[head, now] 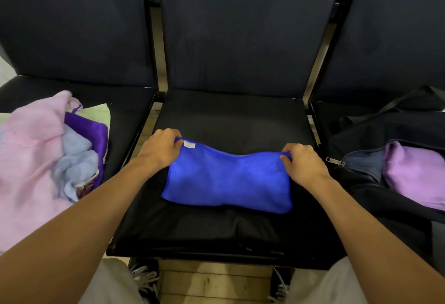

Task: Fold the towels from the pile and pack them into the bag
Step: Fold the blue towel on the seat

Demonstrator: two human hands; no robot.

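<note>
Your left hand and right hand each pinch the half-folded bright blue microfibre towel; one lilac towel sits packed in the black zip bag, the pink-and-purple towel pile is left.

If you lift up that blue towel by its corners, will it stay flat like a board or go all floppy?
Probably floppy: the blue towel already sags in the middle between the left hand and right hand, which pinch its far corners. It likely weighs little, since fingertips alone hold it. Its fuzzy-looking cloth probably won't slip much on the black seat.
</note>
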